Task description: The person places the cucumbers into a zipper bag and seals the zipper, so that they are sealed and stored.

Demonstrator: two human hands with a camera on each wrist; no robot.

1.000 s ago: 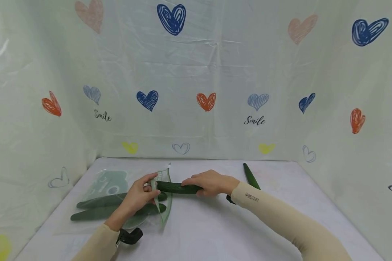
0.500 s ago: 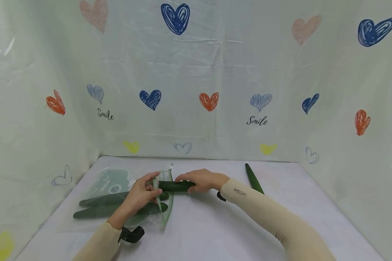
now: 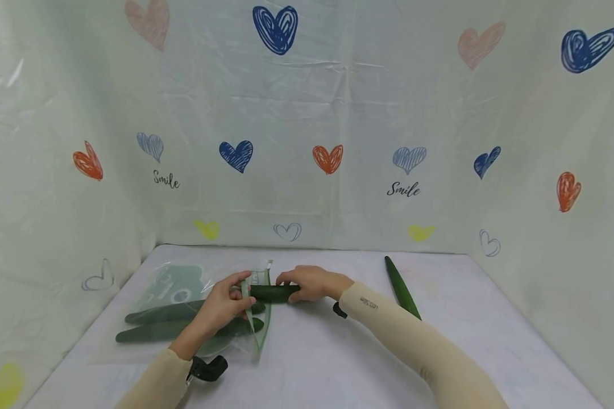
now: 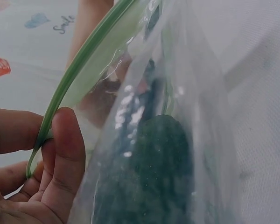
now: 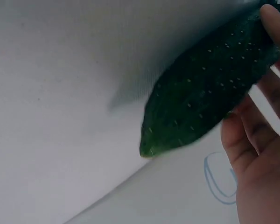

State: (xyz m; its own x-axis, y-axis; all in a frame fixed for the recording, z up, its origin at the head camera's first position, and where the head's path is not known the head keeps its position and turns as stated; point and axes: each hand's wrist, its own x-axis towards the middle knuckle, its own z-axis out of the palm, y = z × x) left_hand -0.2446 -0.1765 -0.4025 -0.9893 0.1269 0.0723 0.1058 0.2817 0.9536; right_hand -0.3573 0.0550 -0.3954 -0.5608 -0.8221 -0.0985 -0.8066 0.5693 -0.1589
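Note:
A clear zip bag with a green rim lies at the left of the table, with two cucumbers inside it. My left hand pinches the bag's rim at its mouth between thumb and fingers. My right hand grips another cucumber near its outer end. That cucumber lies level, its far end inside the bag mouth behind my left fingers. In the right wrist view, the held cucumber's tapered, bumpy end sticks out past my fingers.
One more cucumber lies on the white table to the right, partly hidden by my right sleeve. A white curtain printed with hearts hangs behind the table's back edge.
My right hand has moved left with the cucumber, so less of it shows outside the bag. The left hand keeps its pinch on the rim. The view shifted slightly.

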